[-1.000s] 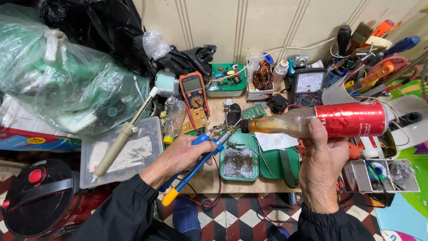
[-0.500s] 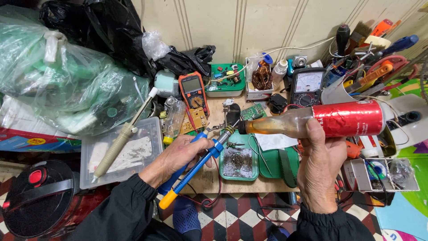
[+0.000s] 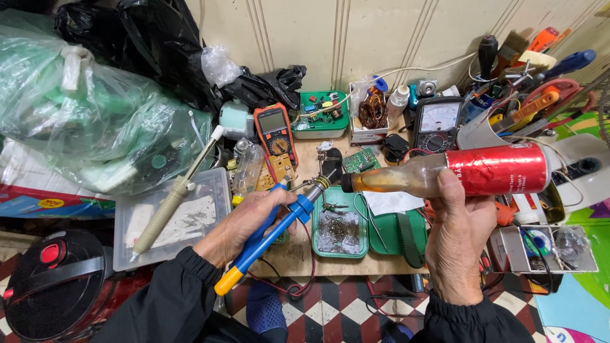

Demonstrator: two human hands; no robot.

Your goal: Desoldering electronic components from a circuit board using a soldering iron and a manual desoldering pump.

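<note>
1. While the left hand (image 3: 244,225) is clenched around the blue handle of a soldering iron (image 3: 270,238), its metal tip points right toward the dark mouth of a bottle (image 3: 457,173), the 2 almost meeting above the green tray (image 3: 340,232)
2. Grasped by the right hand (image 3: 459,238), with the thumb pressed on its neck, the bottle lies nearly level in the air over the workbench (image 3: 298,254), mouth to the left
3. As for progress, I judge the work to be at an early or middle point: tip and bottle mouth are lined up close, yet whether they touch cannot be told, and no drop or smoke shows between them
4. What seems left is whatever the amber liquid serves for at the tip, and then work on a part; a small green circuit board (image 3: 359,160) lies untouched behind the iron
5. The bottle is clear plastic, stained brownish near the neck, holding a little amber liquid there, with a crinkled red label around its wide body
6. The iron has a yellow end cap and a red cord trailing down off the bench edge
7. Nearby stand an orange multimeter (image 3: 274,133), a black analogue meter (image 3: 438,122) and a clear tub (image 3: 210,219) with a pale desoldering pump (image 3: 175,194) lying across it
</note>
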